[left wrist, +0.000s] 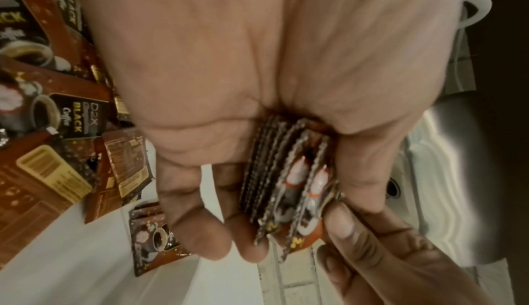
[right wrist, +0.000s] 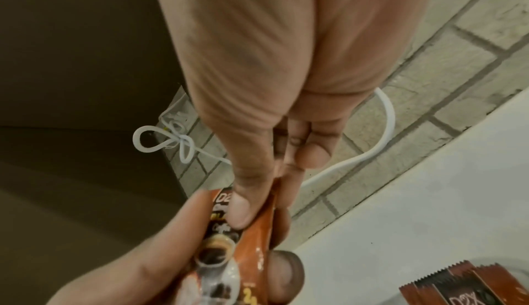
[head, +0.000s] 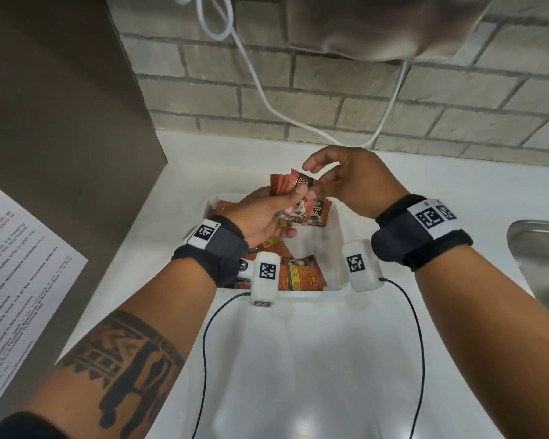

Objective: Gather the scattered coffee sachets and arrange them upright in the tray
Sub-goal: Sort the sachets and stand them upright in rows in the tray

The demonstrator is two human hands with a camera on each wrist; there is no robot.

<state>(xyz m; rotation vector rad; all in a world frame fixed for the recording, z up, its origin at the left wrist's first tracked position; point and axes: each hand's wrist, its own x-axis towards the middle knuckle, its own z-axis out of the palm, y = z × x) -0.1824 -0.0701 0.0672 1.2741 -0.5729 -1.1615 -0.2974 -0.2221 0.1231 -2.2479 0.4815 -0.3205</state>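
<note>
Above the white tray [head: 336,248], a bundle of coffee sachets [head: 286,185] is held on edge in the left hand [head: 260,213], fingers and thumb curled round it; the left wrist view shows their serrated ends stacked side by side like a deck. The right hand [head: 349,182] meets the bundle from the other side, and in the right wrist view its thumb and forefinger pinch the front sachet [right wrist: 237,237] near its top edge, so each grip is clamped on sachets. Whether that packet is being added to the bundle or squared up with it cannot be told.

Gathering looks partly done. A fair handful is collected, but none of it stands in the tray yet. Inside the tray, loose sachets [head: 301,274] lie flat and overlapping, some face up and some showing their printed backs, along the left side and near end. More sachets [head: 317,213] at the far end seem to lean upright, though the hands hide part of them. What is left, judging from this, is picking up the flat ones and setting all of them on end.

The tray sits on a white worktop [head: 298,359], with a brick wall [head: 330,99] behind and a steel sink [head: 539,248] at the right.
</note>
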